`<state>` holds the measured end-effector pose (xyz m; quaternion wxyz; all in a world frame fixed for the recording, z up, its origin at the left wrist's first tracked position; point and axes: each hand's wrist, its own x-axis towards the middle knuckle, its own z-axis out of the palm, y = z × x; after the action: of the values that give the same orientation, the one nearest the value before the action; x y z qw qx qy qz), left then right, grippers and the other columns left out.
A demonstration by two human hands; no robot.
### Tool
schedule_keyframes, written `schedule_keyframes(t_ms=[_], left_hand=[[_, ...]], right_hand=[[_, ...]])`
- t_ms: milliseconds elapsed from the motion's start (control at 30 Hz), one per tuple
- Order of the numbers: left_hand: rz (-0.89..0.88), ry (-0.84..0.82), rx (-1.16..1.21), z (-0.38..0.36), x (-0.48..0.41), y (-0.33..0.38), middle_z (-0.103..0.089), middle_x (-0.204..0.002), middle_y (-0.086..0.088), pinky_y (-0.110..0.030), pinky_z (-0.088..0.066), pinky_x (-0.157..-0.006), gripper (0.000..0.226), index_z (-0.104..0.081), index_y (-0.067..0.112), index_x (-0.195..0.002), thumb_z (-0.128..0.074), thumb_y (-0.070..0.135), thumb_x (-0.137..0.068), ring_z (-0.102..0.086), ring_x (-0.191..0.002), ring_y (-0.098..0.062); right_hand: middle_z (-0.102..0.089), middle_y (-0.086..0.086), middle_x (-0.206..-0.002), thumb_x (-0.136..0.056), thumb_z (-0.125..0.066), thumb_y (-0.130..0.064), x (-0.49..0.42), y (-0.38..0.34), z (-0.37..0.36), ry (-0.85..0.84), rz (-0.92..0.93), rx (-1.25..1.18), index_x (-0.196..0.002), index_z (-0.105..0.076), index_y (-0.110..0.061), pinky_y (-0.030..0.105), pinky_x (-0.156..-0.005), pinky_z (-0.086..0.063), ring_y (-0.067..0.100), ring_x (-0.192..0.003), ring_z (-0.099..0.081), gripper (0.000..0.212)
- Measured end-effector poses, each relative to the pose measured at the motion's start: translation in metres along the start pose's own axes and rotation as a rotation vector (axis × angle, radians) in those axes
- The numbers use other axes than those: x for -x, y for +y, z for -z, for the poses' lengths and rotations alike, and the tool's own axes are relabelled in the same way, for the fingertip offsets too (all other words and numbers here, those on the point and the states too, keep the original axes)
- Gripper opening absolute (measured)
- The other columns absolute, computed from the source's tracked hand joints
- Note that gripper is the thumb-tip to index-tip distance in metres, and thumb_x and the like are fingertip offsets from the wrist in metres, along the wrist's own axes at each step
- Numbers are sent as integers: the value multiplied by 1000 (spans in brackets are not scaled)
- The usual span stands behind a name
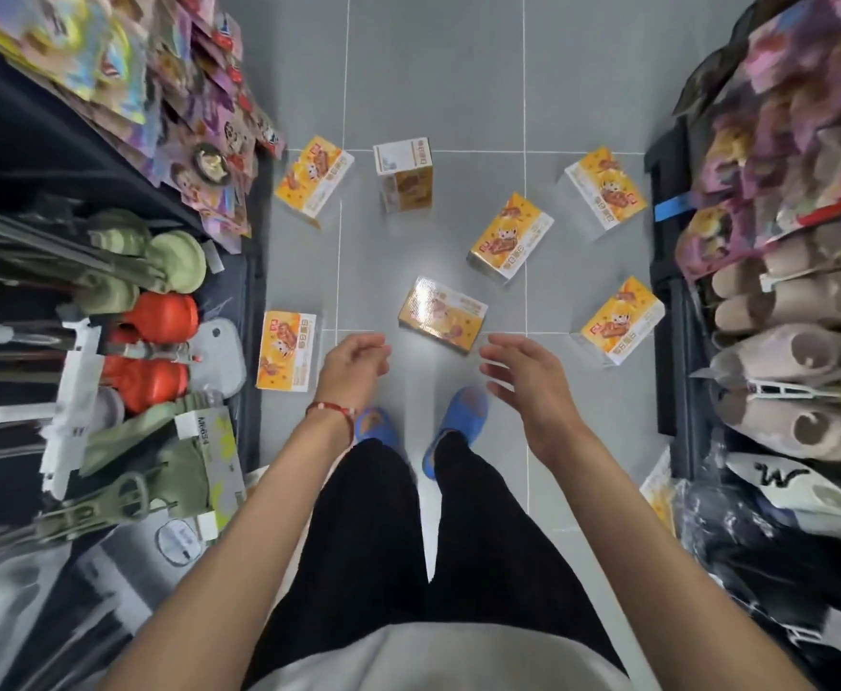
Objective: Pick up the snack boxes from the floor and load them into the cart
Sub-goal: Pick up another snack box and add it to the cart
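Left hand: empty, fingers loosely curled, held above the floor. A red string bracelet circles its wrist. Right hand: empty, fingers relaxed and slightly spread, level with the left. Neither touches anything.

Nearest snack box: flat on the grey tiled floor, in line with the gap between the two hands, just beyond the fingertips. Glare washes out part of its face.

Six more boxes are on the floor:
- Left-edge box: flat at the floor's left edge, beside the left hand.
- Far-left box: flat near the same edge, farther off.
- Upright box: standing on end just right of the far-left box, white panel uppermost.
- Centre-right box: flat, mid-floor.
- Far-right box and near-right box: both flat, close to the floor's right edge.

Printing on the boxes: yellow-orange faces, a cartoon figure, a red logo block and Chinese characters, all too blurred to read.

Blue slippers stand on the floor below the hands. Left shelving carries green and orange goods. One white tag there shows dark characters, not securely legible. Right shelving holds beige slippers, and a strip of blue tape sits on its frame.
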<state>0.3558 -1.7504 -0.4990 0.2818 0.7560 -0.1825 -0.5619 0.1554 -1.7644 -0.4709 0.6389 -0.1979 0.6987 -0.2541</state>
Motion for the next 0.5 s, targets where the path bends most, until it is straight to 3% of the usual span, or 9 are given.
schedule_keyframes(t_ms=[167, 233, 300, 400, 500], left_hand=[[64, -36, -42, -22, -91, 0, -63, -98, -7, -11, -49, -56, 20, -63, 9, -117, -54, 8, -99, -58, -77, -14], [96, -61, -73, -31, -134, -12, -63, -96, -8, -13, -49, -58, 14, -65, 13, -105, -54, 8, -98, -58, -79, -18], [141, -77, -130, -40, -180, -33, -66, -91, -5, -22, -47, -68, 15, -64, 21, -89, -56, 9, -96, -60, -85, -21], [232, -100, -222, -53, -244, -68, -65, -84, -3, -29, -44, -74, 20, -61, 23, -81, -55, 11, -96, -61, -87, -24], [297, -132, -322, -71, -310, -108, -60, -80, -6, -30, -44, -71, 25, -56, 18, -76, -49, 8, -97, -56, -85, -24]], right_hand=[[-70, 8, -110, -102, -55, -9, -80, 5, -17, 59, -74, -31, -98, -69, -23, 40, -98, -53, 23, -102, -65, 21], [-69, 10, -109, -102, -54, -8, -116, 17, -24, 80, -106, -47, -96, -68, -23, 41, -100, -53, 24, -101, -64, 21], [-67, 11, -106, -102, -52, -6, -158, 37, -28, 121, -137, -62, -95, -69, -22, 38, -92, -53, 25, -96, -62, 24], [-66, 11, -97, -100, -53, -5, -222, 78, -30, 207, -191, -84, -114, -66, -14, 36, -83, -49, 24, -90, -60, 22], [-65, 3, -89, -101, -56, -9, -287, 127, -32, 266, -234, -98, -134, -55, -15, 37, -83, -49, 20, -81, -61, 34]])
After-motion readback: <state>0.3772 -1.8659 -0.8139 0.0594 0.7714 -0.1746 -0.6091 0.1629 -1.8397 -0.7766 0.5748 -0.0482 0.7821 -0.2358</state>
